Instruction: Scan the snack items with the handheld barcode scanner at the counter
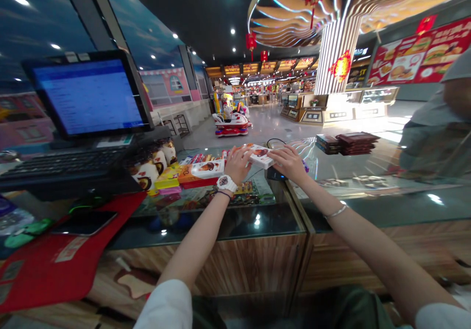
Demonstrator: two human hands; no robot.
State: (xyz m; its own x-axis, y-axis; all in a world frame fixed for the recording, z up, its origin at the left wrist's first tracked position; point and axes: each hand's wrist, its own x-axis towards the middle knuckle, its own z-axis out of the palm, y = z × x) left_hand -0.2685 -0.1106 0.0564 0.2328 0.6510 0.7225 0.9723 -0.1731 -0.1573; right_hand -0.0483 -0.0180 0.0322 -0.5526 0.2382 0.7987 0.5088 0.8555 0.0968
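A flat white box with a brown and orange picture is held above the glass counter between my two hands. My left hand, with a white watch at its wrist, closes on the box's left end. At the opposite end, the fingers of my right hand grip its edge. Directly under the box sits a small black device with a blue light, partly hidden. Left of my left hand lies an orange and white box, and beside it is a yellow packet.
A monitor and keyboard stand at the left, near several patterned cups. A phone lies on a red mat. Stacked dark packets rest on the right counter, with a blurred person beyond.
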